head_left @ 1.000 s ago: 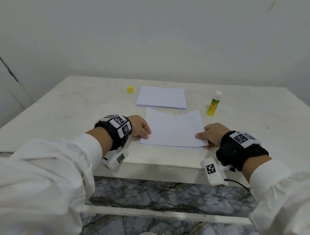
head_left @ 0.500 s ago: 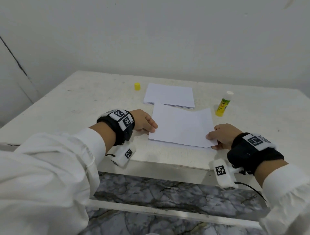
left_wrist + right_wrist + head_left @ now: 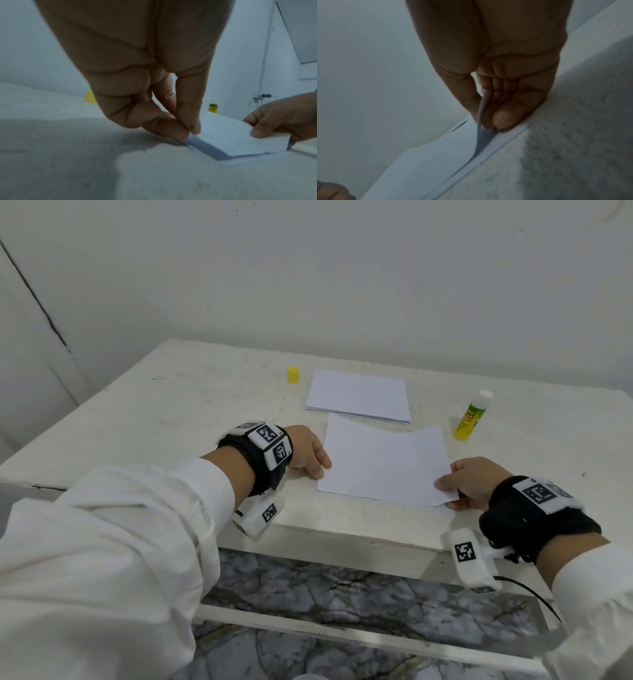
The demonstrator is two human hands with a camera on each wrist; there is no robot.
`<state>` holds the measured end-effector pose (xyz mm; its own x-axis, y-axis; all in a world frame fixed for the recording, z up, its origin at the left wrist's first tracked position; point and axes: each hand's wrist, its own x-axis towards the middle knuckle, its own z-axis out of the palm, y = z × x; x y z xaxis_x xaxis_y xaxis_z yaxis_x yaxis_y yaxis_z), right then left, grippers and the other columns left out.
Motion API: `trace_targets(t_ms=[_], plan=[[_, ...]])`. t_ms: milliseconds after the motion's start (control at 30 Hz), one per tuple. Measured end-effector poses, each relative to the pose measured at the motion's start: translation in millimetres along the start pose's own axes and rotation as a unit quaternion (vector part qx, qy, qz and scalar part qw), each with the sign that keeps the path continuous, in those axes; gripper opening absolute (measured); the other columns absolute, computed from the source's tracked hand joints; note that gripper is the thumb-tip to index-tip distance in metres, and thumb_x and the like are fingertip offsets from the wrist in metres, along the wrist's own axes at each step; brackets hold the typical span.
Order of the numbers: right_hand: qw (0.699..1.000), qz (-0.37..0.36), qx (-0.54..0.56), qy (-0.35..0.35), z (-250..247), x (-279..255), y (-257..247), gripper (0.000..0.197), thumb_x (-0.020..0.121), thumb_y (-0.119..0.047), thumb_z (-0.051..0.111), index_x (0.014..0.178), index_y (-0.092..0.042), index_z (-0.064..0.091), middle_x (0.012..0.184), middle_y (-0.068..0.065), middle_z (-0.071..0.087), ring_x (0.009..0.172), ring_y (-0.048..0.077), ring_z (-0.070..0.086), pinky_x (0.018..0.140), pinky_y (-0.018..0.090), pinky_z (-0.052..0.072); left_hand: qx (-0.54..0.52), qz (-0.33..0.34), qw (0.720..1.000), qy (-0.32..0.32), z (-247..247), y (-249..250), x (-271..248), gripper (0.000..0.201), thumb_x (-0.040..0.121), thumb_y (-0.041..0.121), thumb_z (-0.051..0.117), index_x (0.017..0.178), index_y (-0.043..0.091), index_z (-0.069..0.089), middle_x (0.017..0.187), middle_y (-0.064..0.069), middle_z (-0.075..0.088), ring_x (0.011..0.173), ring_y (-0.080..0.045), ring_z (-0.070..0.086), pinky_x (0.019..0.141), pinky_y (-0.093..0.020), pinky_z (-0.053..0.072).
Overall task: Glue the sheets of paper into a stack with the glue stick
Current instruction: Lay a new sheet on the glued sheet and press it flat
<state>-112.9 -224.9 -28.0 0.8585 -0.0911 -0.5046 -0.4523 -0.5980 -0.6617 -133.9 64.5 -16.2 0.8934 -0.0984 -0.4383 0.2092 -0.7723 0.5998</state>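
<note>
L hand (image 3: pixel 306 453) & R hand (image 3: pixel 471 482) pinch thin bowed paper sheet (image 3: pixel 383 465), rough white table (image 3: pixel 178 409)

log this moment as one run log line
step: laying sheet | left hand: pinches sheet left edge | right hand: pinches right corner | glue stick: upright, uncapped | cap: apart

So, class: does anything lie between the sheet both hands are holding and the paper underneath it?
Nothing visible does. The left hand and right hand pinch the top sheet at its near corners, just over the paper below. The glue stick, yellow cap and spare pile stand farther back.
</note>
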Motion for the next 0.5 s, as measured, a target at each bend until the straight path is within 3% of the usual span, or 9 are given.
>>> trace_targets(t_ms=[133, 233, 367, 500], plan=[[1.000, 0.001, -0.009, 0.004, 1.2, -0.1, -0.9, 0.016, 0.086, 0.000, 0.063, 0.091, -0.005, 0.049, 0.097, 0.018, 0.054, 0.072, 0.026, 0.055, 0.049, 0.027, 0.050, -0.002, 0.002, 1.000, 0.015, -0.2, -1.1, -1.0, 0.023, 0.080, 0.009, 0.074, 0.102, 0.016, 0.072, 0.073, 0.006, 0.065, 0.063, 0.000, 0.055, 0.050, -0.005, 0.040], [1.000, 0.002, -0.015, 0.005, 2.3, -0.1, -2.3, 0.016, 0.086, 0.000, 0.064, 0.094, -0.004, 0.051, 0.098, 0.019, 0.054, 0.079, 0.028, 0.055, 0.052, 0.029, 0.050, -0.032, -0.001, 0.999, 0.020, 0.4, -0.8, -1.9, 0.023, 0.077, 0.009, 0.077, 0.099, 0.013, 0.072, 0.072, 0.006, 0.065, 0.056, 0.002, 0.059, 0.045, -0.004, 0.038], [1.000, 0.002, -0.023, 0.014, 3.5, -0.8, -3.1, 0.013, 0.086, 0.001, 0.064, 0.093, -0.002, 0.053, 0.098, 0.020, 0.056, 0.083, 0.031, 0.055, 0.056, 0.032, 0.050, -0.030, 0.002, 0.999, 0.017, 2.1, -1.2, -0.4, 0.020, 0.074, 0.006, 0.079, 0.088, 0.018, 0.069, 0.068, 0.005, 0.061, 0.061, -0.005, 0.058, 0.051, -0.009, 0.044], [1.000, 0.003, -0.025, 0.017, 5.3, -0.9, -4.3, 0.011, 0.086, 0.001, 0.064, 0.090, -0.003, 0.054, 0.096, 0.019, 0.057, 0.082, 0.030, 0.056, 0.058, 0.032, 0.051, -0.034, 0.001, 0.999, 0.004, 2.5, -2.3, 1.2, 0.023, 0.074, 0.002, 0.078, 0.077, 0.020, 0.065, 0.067, 0.002, 0.061, 0.053, -0.004, 0.059, 0.062, -0.019, 0.051]])
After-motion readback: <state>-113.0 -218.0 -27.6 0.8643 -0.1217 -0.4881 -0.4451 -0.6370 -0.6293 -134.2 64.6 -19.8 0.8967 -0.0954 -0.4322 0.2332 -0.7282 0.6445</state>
